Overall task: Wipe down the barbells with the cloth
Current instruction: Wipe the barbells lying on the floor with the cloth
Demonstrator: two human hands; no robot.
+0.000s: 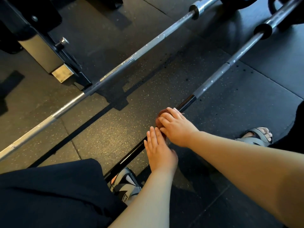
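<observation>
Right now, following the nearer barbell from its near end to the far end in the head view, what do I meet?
The sandal, left hand, right hand on the cloth, grey shaft, black collar.

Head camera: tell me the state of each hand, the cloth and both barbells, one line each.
right hand: curled over the cloth, pressing it onto the near barbell
left hand: fingers straight, resting flat on the near barbell
cloth: bunched, mostly hidden under the right hand
near barbell: white flecks on its grey section
far barbell: untouched, white flecks along the shaft
</observation>
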